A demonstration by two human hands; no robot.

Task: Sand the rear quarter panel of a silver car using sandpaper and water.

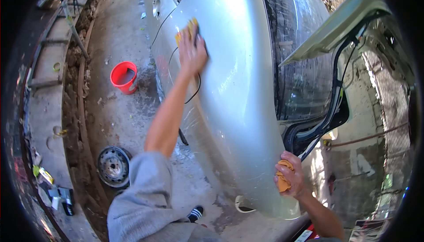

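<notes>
Gripping a yellow pad (178, 38) in my left hand (193, 58), fingers bent over it; right hand (294, 181) closed round a bunched orange cloth (283, 184). I'd keep pressure light, even, pad flat to the curve. Car panel (238, 96) sits directly under the pad, running back beside the right hand. Red bucket (117, 83) stands off left.

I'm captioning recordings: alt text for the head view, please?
A person's left hand presses a yellow cloth or sponge against a silver car's rear quarter panel; the right hand grips an orange cloth near the panel's edge.
</notes>
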